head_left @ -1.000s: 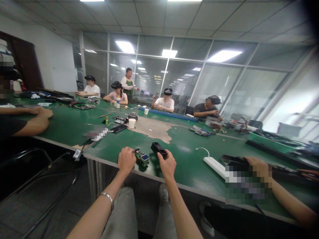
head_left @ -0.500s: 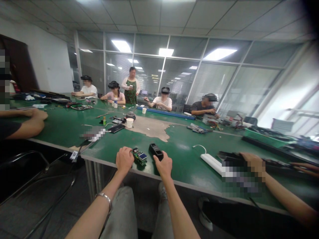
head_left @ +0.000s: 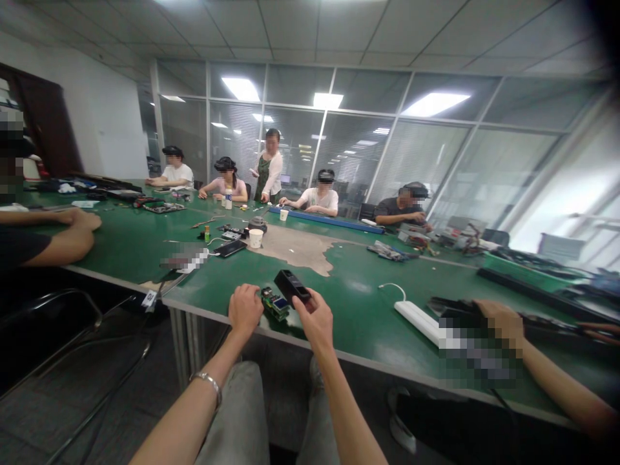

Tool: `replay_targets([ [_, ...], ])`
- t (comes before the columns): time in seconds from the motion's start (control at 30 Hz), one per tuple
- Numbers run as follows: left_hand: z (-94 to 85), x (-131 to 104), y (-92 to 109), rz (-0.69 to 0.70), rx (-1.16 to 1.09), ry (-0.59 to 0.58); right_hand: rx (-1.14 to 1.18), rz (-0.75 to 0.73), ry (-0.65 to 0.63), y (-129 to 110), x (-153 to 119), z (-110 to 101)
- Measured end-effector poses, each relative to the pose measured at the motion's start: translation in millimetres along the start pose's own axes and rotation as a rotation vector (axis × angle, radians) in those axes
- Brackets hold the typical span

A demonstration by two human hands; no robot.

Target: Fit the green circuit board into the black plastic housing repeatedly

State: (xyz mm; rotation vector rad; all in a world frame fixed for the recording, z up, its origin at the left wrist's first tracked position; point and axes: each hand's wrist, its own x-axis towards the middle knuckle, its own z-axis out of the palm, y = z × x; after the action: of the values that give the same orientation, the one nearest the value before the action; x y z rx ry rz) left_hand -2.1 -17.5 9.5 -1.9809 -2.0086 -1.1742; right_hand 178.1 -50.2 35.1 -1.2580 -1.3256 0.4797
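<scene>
My right hand (head_left: pixel 316 318) grips a black plastic case (head_left: pixel 291 285), boxy with a dark recess on top. The case is tilted, raised over the right side of a small stack of green circuit boards (head_left: pixel 275 305). That stack lies on the green table near its front edge and carries a small bluish screen. Close against the stack's left end, my left hand (head_left: pixel 246 307) rests with its fingers curled. Its fingertips are hidden, so I cannot see whether it pinches the boards.
A paper cup (head_left: pixel 255 238) and a black phone (head_left: pixel 230 248) lie beyond my hands. A white power strip (head_left: pixel 417 323) is to the right, beside a co-worker's hand (head_left: pixel 501 323). Another person's arm (head_left: pixel 62 236) rests at left. Several people are across the table (head_left: pixel 358 310).
My right hand has lifted and tipped the black case, bringing it left over the circuit boards. My left hand stays beside them. The standing person across the table has turned and leaned towards it.
</scene>
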Motion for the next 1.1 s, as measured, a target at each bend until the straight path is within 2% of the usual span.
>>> replay_targets([
  [0.2, -0.5, 1, 0, -0.014, -0.026, 0.018, -0.161, -0.089, -0.071, -14, -3, 16],
  [0.47, 0.6, 1, -2, 0.005, -0.046, 0.053, -0.365, -0.125, -0.083, -19, 2, 23],
  [0.87, 0.1, 0, -1, 0.004, -0.035, 0.051, -0.507, -0.128, -0.169, -13, -7, 23],
  [1.1, 0.0, 0, -1, 0.006, -0.038, 0.028, -0.521, -0.213, -0.172, -4, -12, 24],
])
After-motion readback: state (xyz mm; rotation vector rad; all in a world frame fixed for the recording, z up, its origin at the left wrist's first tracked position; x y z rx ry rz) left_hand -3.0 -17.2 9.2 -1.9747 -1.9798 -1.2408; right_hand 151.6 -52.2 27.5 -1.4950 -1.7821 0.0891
